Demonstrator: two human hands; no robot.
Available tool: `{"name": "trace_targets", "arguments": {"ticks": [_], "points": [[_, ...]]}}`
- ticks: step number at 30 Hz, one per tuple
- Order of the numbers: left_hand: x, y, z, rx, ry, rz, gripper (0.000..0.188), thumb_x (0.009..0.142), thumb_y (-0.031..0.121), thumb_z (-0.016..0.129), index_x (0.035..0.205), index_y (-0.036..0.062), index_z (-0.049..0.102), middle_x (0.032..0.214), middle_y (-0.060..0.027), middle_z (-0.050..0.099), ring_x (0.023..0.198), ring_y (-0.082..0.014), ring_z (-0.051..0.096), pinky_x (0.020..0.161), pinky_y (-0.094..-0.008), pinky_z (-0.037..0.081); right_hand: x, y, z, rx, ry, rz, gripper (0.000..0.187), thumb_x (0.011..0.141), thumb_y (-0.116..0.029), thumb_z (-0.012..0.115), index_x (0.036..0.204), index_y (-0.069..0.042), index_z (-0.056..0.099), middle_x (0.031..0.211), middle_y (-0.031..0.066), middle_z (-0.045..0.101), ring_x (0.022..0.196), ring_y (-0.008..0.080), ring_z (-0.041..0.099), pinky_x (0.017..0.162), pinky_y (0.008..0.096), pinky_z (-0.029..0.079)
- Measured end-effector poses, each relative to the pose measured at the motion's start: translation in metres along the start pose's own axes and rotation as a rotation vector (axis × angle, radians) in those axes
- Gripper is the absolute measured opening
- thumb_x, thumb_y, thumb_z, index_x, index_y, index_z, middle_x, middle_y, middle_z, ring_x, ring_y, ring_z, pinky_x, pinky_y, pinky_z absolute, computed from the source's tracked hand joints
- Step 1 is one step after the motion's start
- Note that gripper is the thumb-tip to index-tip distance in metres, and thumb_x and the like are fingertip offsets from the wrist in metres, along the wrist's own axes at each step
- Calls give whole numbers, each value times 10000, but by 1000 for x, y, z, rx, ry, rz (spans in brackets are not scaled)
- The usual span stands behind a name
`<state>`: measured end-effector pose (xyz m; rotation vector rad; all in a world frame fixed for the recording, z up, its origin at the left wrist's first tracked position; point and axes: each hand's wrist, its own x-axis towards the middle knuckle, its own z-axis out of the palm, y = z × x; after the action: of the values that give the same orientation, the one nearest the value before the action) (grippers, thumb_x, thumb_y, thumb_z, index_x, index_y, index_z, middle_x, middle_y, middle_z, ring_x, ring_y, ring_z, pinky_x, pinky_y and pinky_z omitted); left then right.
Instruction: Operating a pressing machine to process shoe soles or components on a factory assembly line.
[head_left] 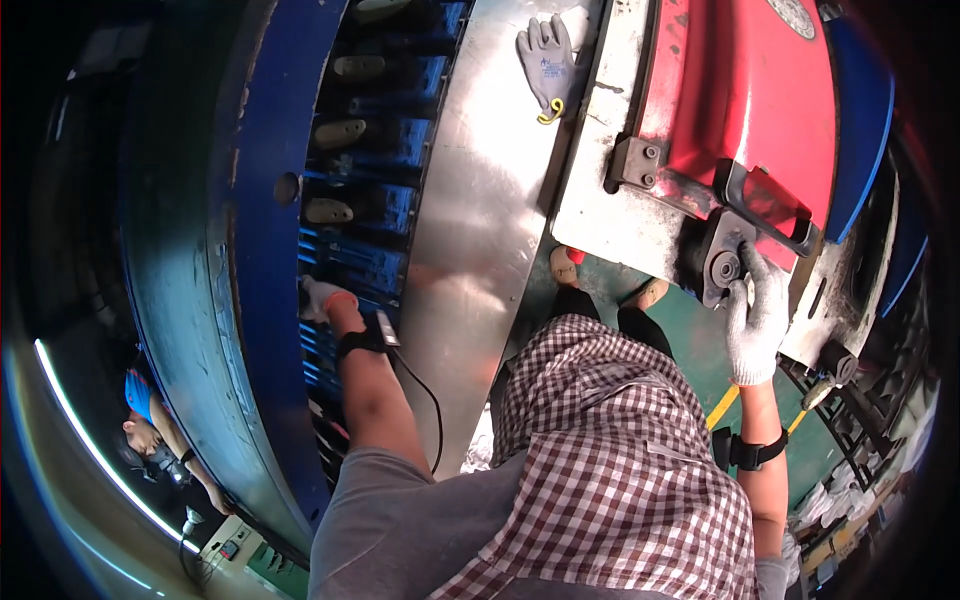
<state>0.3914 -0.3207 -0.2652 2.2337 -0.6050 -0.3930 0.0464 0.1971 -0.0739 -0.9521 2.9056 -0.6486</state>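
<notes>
My right hand (757,325), in a white knit glove, has its thumb and fingers closed on a dark plate-shaped part with a round ringed hub (724,268). The part is at the lower corner of a red machine cover (755,95), below a black bar handle (765,205). My left hand (322,299), also gloved with an orange cuff, reaches into a row of blue metal slots (385,205). Its fingers are in shadow, and what they touch cannot be made out.
A grey work glove (547,62) lies on the long metal ledge (480,200). Beige oblong pieces (340,133) line the slots beside the blue machine frame (265,240). A cable (430,405) hangs from my left wrist device. Another person (150,430) is at far left.
</notes>
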Motion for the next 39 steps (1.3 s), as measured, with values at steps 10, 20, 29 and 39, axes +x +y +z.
{"name": "trace_targets", "arguments": {"ticks": [10,20,29,39], "points": [[192,-23,21,-109,-729,-597,417,816,638,627,1039,302,732,1125,32,747,1153,-227,645,1002,-445,442,4,15,1,91,-19,-27,478,925,24,614,1401,-20,625,1280,182,654,1132,319,625,1039,392,483],[45,-66,-94,-629,-885,-639,417,821,402,718,1162,162,718,1208,-18,726,1136,-227,659,913,-443,510,-2,6,3,15,-26,-23,483,918,-20,642,1400,-52,636,1220,180,667,1077,318,625,992,403,495],[-122,-75,-192,-762,-1676,-696,627,978,98,423,1588,-21,344,1574,-291,417,1459,-412,417,1253,-522,299,-1,11,-16,-57,-6,-106,394,876,-111,671,1266,-54,674,1128,167,674,1119,350,624,1011,473,464],[-353,16,-270,-396,-2365,-70,1010,768,330,806,1618,73,324,1588,-164,435,1445,-371,452,1219,-522,375,-9,-13,-102,979,-566,-193,1009,844,-179,721,1668,-22,160,1708,256,199,1609,350,155,1303,420,158]]}}
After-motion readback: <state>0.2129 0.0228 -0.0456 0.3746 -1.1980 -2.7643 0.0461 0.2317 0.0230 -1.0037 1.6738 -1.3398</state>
